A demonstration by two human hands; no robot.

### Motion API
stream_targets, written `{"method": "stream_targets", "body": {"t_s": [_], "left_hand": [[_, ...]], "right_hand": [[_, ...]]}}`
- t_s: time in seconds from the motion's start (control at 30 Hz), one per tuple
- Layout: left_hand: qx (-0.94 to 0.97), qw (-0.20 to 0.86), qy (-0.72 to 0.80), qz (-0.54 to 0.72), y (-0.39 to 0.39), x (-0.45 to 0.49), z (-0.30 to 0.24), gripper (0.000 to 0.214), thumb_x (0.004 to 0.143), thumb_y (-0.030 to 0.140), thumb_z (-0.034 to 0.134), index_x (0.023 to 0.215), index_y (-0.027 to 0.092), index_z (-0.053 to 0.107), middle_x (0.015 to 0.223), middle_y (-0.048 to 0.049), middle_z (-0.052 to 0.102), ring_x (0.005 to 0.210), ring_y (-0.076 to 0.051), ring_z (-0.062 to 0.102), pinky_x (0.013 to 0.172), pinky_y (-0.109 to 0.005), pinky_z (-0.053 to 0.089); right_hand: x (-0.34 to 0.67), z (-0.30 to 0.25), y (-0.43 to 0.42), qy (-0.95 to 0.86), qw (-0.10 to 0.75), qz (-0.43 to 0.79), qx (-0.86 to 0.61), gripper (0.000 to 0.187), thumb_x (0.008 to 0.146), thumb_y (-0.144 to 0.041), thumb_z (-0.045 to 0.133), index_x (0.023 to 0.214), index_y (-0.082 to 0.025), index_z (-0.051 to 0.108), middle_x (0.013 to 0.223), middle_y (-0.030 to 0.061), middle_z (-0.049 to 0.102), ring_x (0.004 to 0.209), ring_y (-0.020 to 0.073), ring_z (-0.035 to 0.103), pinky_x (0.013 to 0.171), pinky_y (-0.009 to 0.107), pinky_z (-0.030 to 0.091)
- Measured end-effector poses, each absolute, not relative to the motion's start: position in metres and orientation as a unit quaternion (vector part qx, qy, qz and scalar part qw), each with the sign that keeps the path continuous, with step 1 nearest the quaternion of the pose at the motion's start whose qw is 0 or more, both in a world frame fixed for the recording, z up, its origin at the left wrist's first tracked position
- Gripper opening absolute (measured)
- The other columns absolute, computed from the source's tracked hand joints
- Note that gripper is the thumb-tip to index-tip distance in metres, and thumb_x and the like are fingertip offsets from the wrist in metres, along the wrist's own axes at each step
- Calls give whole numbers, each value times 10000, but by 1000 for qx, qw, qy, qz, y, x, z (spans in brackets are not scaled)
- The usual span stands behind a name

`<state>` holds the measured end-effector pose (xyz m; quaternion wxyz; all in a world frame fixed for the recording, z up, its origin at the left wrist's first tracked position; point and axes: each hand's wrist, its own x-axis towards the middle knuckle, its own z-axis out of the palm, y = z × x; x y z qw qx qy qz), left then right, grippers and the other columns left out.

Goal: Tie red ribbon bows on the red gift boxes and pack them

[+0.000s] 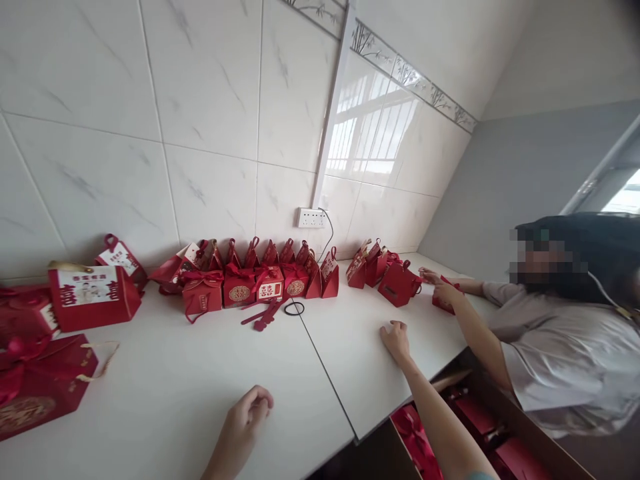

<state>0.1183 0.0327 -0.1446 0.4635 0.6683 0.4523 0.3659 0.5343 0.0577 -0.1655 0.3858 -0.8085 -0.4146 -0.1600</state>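
My left hand [245,423] is over the front of the white table, with its fingers curled in and nothing visible in them. Farther right, my right hand [397,343] is at the tabletop, fingers loosely bent and thumb apart, holding nothing. Beyond it lies a red gift box [399,283] with a ribbon, not touched by my hand. Between the hands and the wall are a red cut-out strip [265,317] and a black ring-shaped band [294,308]. A red box with a round gold emblem [240,293] stands in the row behind them.
More red gift boxes stand along the tiled wall, including a large one [95,300] at left. A co-worker's hand [445,290] is at a small red box on the right. Below the table edge is an open carton [545,440] holding red boxes.
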Motion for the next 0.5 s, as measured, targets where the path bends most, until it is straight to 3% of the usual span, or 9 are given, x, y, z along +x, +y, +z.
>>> {"method": "stream_targets", "body": {"t_s": [0.1, 0.2, 0.37, 0.5], "left_hand": [[704, 429, 437, 360, 27, 122, -148, 216, 803, 348, 436, 685, 198, 538, 640, -4, 574, 596, -167, 550, 582, -266, 458], [766, 378, 387, 347, 15, 121, -151, 134, 783, 197, 436, 760, 189, 568, 805, -48, 634, 803, -193, 603, 784, -323, 478], [826, 312, 356, 306, -4, 89, -155, 222, 744, 71, 439, 886, 181, 569, 958, -78, 624, 949, -192, 584, 876, -352, 474], [820, 244, 379, 353, -4, 40, -163, 312, 740, 70, 459, 1023, 190, 516, 1023, -82, 592, 997, -196, 565, 905, -382, 479]], "right_hand": [[508, -165, 35, -439, 356, -122, -816, 310, 759, -389, 459, 826, -135, 623, 952, 154, 602, 726, 217, 615, 651, 302, 484], [480, -168, 15, -474, 342, -92, -807, 294, 745, -412, 449, 787, -165, 603, 930, 145, 596, 846, 264, 601, 732, 358, 494], [425, -196, -16, -572, 338, -41, -746, 254, 737, -445, 454, 768, -228, 584, 825, 97, 614, 951, 305, 556, 792, 457, 478], [370, -221, -38, -660, 325, -68, -674, 279, 795, -420, 421, 874, -218, 597, 948, 131, 607, 1024, 313, 523, 837, 479, 456]]}}
